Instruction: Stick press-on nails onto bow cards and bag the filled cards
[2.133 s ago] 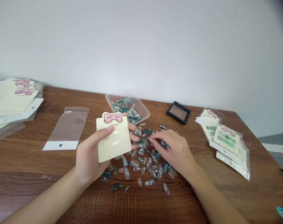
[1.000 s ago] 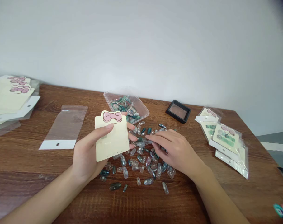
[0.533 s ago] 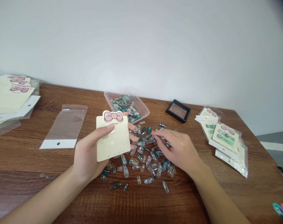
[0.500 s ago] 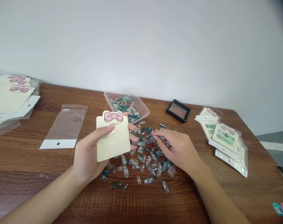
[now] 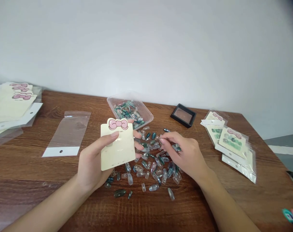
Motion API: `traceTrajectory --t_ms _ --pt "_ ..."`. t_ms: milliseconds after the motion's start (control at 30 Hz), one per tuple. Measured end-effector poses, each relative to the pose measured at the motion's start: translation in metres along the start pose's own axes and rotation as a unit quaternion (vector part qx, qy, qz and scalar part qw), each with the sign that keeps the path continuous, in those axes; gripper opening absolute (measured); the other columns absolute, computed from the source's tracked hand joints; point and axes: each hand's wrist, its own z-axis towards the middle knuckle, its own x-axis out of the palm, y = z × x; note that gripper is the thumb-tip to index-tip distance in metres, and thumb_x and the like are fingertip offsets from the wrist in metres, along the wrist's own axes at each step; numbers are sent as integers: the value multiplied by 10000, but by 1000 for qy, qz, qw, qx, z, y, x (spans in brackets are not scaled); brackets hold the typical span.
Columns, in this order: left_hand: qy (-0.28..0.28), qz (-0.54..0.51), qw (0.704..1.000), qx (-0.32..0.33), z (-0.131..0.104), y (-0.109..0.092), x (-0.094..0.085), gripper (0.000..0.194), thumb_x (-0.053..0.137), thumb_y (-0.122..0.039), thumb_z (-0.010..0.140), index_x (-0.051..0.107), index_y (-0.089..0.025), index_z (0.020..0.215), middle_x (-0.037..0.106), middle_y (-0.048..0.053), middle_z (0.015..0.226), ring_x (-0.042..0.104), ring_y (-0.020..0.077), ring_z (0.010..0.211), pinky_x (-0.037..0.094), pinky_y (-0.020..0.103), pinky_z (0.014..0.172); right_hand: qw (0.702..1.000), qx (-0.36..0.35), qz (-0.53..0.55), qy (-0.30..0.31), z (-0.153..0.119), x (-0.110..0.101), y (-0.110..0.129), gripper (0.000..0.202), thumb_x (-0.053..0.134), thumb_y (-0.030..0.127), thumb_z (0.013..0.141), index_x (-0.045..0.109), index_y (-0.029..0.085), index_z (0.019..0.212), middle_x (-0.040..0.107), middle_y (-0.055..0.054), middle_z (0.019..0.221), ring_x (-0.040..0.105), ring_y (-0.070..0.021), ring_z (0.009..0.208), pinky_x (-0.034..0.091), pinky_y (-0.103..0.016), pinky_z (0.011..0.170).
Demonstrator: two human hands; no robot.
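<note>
my right hand (image 5: 185, 154) has just lifted from the nails (image 5: 151, 164), pinching some, while my left hand (image 5: 95, 164) grips the card (image 5: 117, 145).

The surface (image 5: 27, 180) is brown wood with a plain grain and a dull sheen. The card (image 5: 117, 146) looks like matt cream paperboard with a glossy strip. The loose nail tips (image 5: 151, 167) are shiny plastic, clear or teal. The bag (image 5: 69, 133) is thin glossy film; the tub (image 5: 147, 112) is clear plastic.
</note>
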Motion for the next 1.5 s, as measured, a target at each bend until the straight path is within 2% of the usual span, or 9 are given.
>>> traceTrajectory --t_ms 333,533,667,767,867,1000,1167,1367,1500 --pt "5 -24 1000 -13 -1 4 -1 480 566 -304 857 565 -155 1313 720 158 1065 715 343 894 595 499 790 985 83 152 0 1 0 6 83 576 166 910 521 228 911 770 1 838 750 -136 739 596 -219 678" --pt "10 -31 998 -53 -1 6 2 430 581 -323 854 616 -140 1241 730 149 1040 717 319 866 598 472 778 968 126 219 3 -1 2 8 197 592 174 923 597 217 1116 789 -18 849 767 -165 750 630 -239 635" --pt "19 -34 996 -80 -2 10 2 399 580 -348 853 662 -135 1179 741 153 1062 716 322 896 588 470 806 957 131 256 -43 -2 10 10 102 616 174 922 603 214 1015 789 -44 932 771 -189 827 652 -268 666" --pt "28 -40 994 -98 -3 13 3 374 564 -339 869 690 -112 1138 736 172 1127 713 325 944 587 461 831 968 82 222 -86 -2 15 16 116 621 115 907 616 208 977 770 -77 1069 763 -194 910 655 -265 688" --pt "22 -57 992 -109 -4 16 5 387 580 -292 871 659 -128 1213 747 154 1113 713 325 972 593 464 827 986 -44 110 -119 -2 16 22 220 634 28 862 638 197 1003 751 -96 1136 737 -187 1011 641 -279 807" --pt "16 -73 990 -117 -4 16 7 518 611 -264 852 565 -161 1358 751 135 1112 714 334 999 592 473 843 977 -168 -6 -133 -3 14 26 295 676 -3 821 670 174 1057 758 -108 1118 744 -150 965 625 -234 808" --pt "7 -68 992 -109 -5 12 7 614 652 -289 824 518 -171 1412 757 129 1109 714 342 1003 592 462 844 975 -193 -36 -106 -2 10 24 271 701 36 825 717 166 1063 754 -103 1131 742 -167 977 628 -247 815" --pt "41 -47 991 -122 -6 9 5 493 643 -329 840 631 -165 1304 771 134 1063 718 361 991 584 461 835 968 -216 -53 -116 1 3 22 264 678 43 847 737 183 1063 738 -103 1170 751 -175 940 638 -233 754" --pt "33 -47 990 -127 -7 9 7 474 626 -300 858 627 -177 1316 770 127 1068 722 351 978 596 442 786 965 -240 -64 -77 -2 0 17 315 655 55 869 700 184 1152 713 -82 1225 732 -193 1014 643 -280 808"
